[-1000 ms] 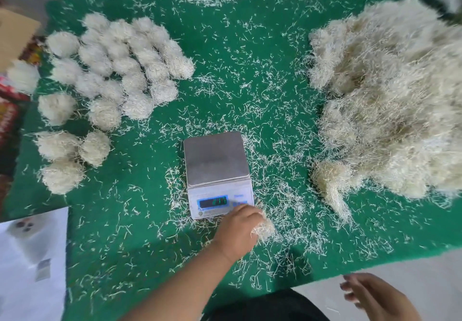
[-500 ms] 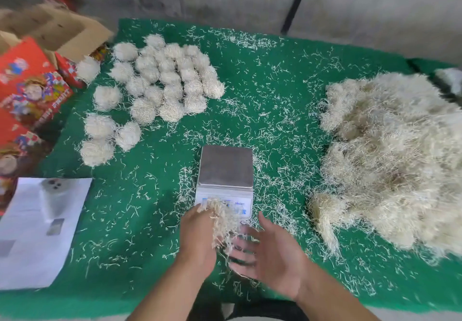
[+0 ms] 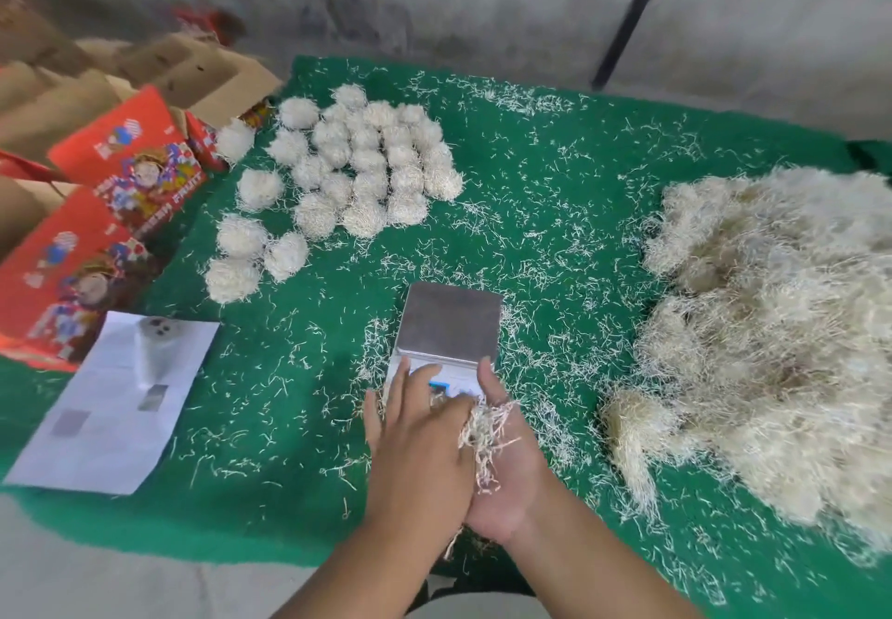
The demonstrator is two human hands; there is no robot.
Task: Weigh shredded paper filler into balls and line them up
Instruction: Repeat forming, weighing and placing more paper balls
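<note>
Near the bottom centre, at 6 o'clock from the scale (image 3: 451, 324), the two hands meet with a small wad of shredded paper (image 3: 485, 430) between them. The right hand (image 3: 507, 469) lies palm up under the wad, fingers straight, and the left hand (image 3: 415, 445) lies palm down over it, fingers spread and nearly straight, so the wad is pressed between the palms and strands stick out at the side. The fingertips of both hands cover part of the scale's display; its steel plate carries nothing. At 10 o'clock from the scale the finished balls (image 3: 367, 165) sit close together in rows on the green mat (image 3: 555, 174), with a few more balls apart at 9 o'clock. At 3 o'clock lies the big heap of loose filler (image 3: 772, 329). Red printed boxes (image 3: 130, 165) stand at the left edge, with a white sheet (image 3: 116, 401) below them.
</note>
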